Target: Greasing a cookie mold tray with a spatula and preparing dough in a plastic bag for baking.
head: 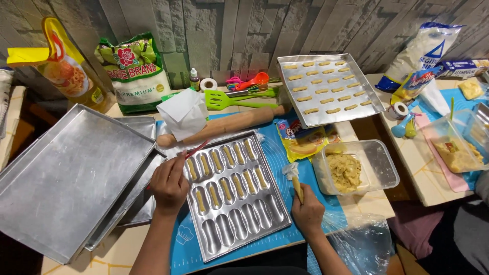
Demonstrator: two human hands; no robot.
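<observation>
Your left hand [169, 184] grips a red tool [197, 149] over the mould tray [232, 196]; your right hand [306, 210], beside it, clasps a dough strip [297, 186].

I see stack of large flat metal trays [66, 178] at left on table. Wooden rolling pin [224, 125] lies behind, green slotted spatula [226, 99] just beyond it. Folded white paper [184, 113] rests near pin's left end. Rice bag [135, 71] and yellow oil pouch [63, 63] lean against stone-pattern wall. Farther tray with dough strips [326, 86] sits tilted at upper right. Clear plastic tub with pale dough [356, 168] right of blue mat [305, 178].
</observation>
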